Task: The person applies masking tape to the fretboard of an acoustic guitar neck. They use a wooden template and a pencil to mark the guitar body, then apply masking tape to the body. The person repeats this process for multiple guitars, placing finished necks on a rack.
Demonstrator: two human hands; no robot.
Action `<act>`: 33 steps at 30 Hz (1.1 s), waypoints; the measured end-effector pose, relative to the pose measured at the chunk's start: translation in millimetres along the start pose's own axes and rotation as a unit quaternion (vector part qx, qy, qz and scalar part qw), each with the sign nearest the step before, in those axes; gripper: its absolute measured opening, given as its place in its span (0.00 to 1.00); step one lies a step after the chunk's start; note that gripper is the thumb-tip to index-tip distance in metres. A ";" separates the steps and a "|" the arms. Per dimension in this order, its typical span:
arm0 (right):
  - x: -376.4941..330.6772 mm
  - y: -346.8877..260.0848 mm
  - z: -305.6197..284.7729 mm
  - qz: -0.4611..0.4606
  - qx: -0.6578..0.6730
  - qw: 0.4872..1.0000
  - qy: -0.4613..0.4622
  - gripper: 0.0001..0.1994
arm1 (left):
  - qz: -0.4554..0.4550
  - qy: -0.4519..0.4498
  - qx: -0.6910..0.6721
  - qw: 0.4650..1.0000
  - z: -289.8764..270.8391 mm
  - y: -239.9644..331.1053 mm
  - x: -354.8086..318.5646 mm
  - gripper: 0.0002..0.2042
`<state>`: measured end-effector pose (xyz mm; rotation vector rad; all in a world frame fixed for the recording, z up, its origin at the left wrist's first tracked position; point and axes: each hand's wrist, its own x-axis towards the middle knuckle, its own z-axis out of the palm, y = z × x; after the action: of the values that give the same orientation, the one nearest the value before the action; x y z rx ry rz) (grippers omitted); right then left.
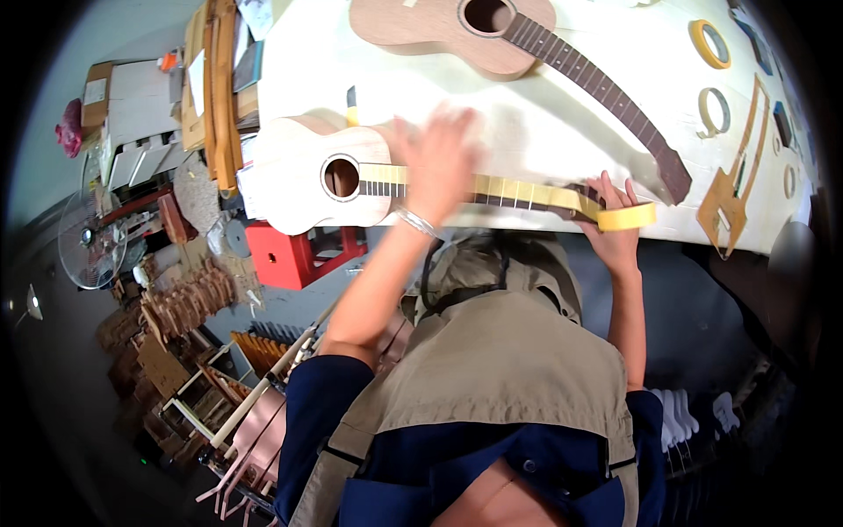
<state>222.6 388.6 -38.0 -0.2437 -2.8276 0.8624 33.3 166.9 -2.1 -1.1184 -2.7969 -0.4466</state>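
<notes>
A pale wooden ukulele point(299, 174) lies across the near side of the white worktable, its body to the left and its neck to the right. Yellow masking tape point(516, 191) runs along the fretted neck. My left hand point(442, 162) is over the neck beside the body, its fingers smeared by motion. By the head end, my right hand point(613, 211) holds the roll of yellow masking tape point(626, 218), which covers part of the palm; a strip runs from it to the neck. Beyond lies a second, browner ukulele point(421, 25) with a dark fretboard.
Tape rolls point(709, 44) and a wooden neck-shaped template point(733, 198) lie at the table's right. A dark-tipped yellow tool point(352, 105) rests behind the ukulele. Below the table's left edge are a red stand point(285, 256), a fan point(92, 233) and stacked wooden parts.
</notes>
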 end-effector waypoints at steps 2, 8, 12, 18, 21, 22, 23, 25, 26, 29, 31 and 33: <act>-2.6 -21.1 -9.1 -0.017 -0.013 1.000 -0.014 0.43 | -0.095 -0.008 0.143 0.985 -11.4 -74.6 19.8 0.14; -4.9 -54.3 -4.5 -0.028 0.001 0.999 0.015 0.41 | -0.360 -0.389 0.073 0.845 6.7 -206.0 50.2 0.19; 11.9 -28.6 -5.3 0.003 0.035 0.999 0.024 0.44 | -0.347 -0.148 -0.112 0.919 -17.0 -188.4 45.5 0.15; 40.8 16.1 7.2 -0.006 0.055 0.996 0.071 0.36 | -0.291 0.054 -0.566 0.769 -34.5 -34.5 1.6 0.14; 33.5 21.0 24.6 0.030 0.128 0.979 0.155 0.27 | -0.243 -0.079 -0.524 0.812 -18.6 37.7 -19.1 0.23; 31.9 18.9 28.9 0.050 0.153 0.969 0.189 0.24 | -0.235 -0.095 -0.540 0.803 -8.5 49.0 -23.8 0.26; 29.9 13.2 34.3 0.084 0.184 0.955 0.216 0.17 | -0.216 -0.113 -0.524 0.816 1.6 54.6 -25.6 0.28; 29.3 7.8 45.7 0.122 0.212 0.937 0.249 0.16 | -0.191 -0.129 -0.503 0.833 17.6 60.2 -24.2 0.29; 28.7 6.4 49.8 0.140 0.225 0.927 0.265 0.15 | -0.194 -0.131 -0.499 0.834 21.8 61.3 -23.4 0.28; 30.2 8.9 54.9 0.141 0.240 0.913 0.299 0.13 | -0.208 -0.135 -0.489 0.837 23.3 64.9 -18.5 0.27; 30.1 7.6 53.9 0.148 0.249 0.909 0.300 0.13 | -0.221 -0.136 -0.482 0.837 22.4 66.8 -16.7 0.27; 29.8 2.7 49.2 0.163 0.249 0.912 0.283 0.12 | -0.232 -0.126 -0.470 0.842 23.0 69.9 -17.3 0.27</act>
<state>183.4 370.6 -76.2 -0.7611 -1.9836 1.2901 94.4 210.6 -11.1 -0.5322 -3.0745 -2.0103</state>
